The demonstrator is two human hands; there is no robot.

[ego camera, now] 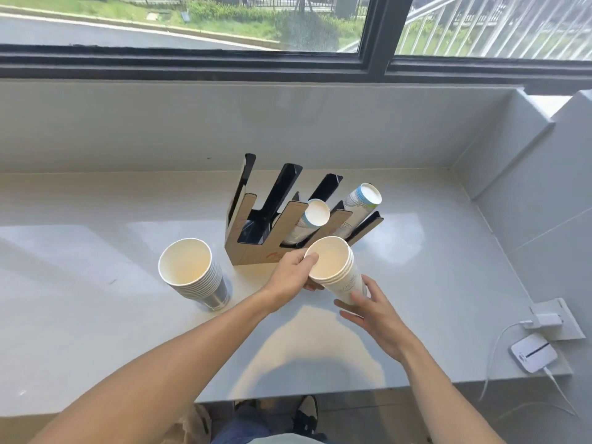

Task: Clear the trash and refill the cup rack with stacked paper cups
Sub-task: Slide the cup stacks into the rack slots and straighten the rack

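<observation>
Two hands held a short stack of white paper cups (336,270) just in front of the cup rack (275,225), above the middle of the worktop (96,331). The left hand (291,274) pinched the stack's rim, thumb inside the mouth; the right hand (374,312) cupped its lower wall with fingers loosely spread. Two rack slots on the right carried tilted cup stacks (307,225); the left slots stood bare. A taller stack of cups (192,270) stood upright left of the rack.
</observation>
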